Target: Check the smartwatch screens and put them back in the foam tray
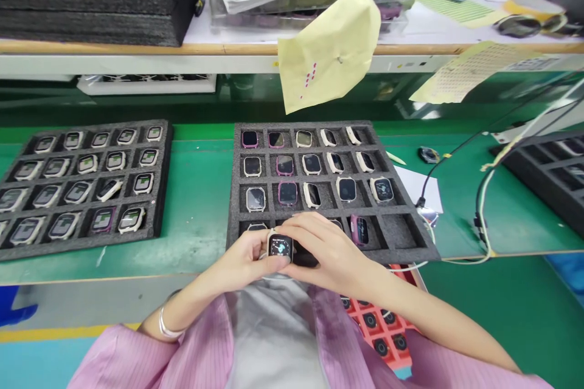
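A smartwatch case (280, 247) without a strap, its screen lit with a dial, is held up at the front edge of the middle foam tray (232, 206). My left hand (244, 264) grips it from the left, fingers closed around its side. My right hand (329, 249) is closed over its top and right side, with a thumb at the lower edge. Something dark shows under my right palm; I cannot make out what it is. In the tray lie more watch cases, white, grey and purple, such as a purple one (359, 230) just beyond my right hand. My hands hide part of the front row.
A second foam tray (157, 219) of watch cases lies left, and another tray (538, 176) at the far right. Cables (483, 219) hang at the right. A red compartment tray (387, 331) sits below the bench edge. Yellow paper (331, 51) hangs from the shelf.
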A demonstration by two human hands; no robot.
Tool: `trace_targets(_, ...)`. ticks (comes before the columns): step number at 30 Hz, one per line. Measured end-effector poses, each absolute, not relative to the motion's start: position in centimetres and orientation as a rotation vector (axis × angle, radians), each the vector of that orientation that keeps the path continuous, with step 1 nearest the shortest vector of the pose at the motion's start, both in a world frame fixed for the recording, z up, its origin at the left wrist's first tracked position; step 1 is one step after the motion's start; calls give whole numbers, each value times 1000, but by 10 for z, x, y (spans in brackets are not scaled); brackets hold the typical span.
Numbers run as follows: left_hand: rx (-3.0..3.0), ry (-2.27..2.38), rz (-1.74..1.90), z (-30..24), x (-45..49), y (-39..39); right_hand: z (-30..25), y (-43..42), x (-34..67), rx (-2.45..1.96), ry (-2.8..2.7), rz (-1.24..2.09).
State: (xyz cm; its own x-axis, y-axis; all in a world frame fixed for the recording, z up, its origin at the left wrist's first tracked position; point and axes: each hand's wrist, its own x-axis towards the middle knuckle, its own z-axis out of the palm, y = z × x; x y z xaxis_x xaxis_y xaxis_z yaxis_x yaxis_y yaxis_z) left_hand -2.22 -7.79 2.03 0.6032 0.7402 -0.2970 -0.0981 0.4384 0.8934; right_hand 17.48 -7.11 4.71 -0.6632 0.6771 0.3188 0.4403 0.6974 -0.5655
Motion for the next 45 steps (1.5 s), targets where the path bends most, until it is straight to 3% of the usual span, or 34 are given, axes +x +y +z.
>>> trace_targets(20,1051,706,509,17,-34,-100,53,-70,188,-835,-2239,726)
trace_targets(26,858,648,529,13,-60,-123,47,-63,194,-1081,-2530,476)
trace_targets(38,864,852,742,15,-79,-130,56,-33,116,-806,-3047,172)
trace_targets(45,847,817,828,14,-75,-115,68,-29,140,-939,-2666,545)
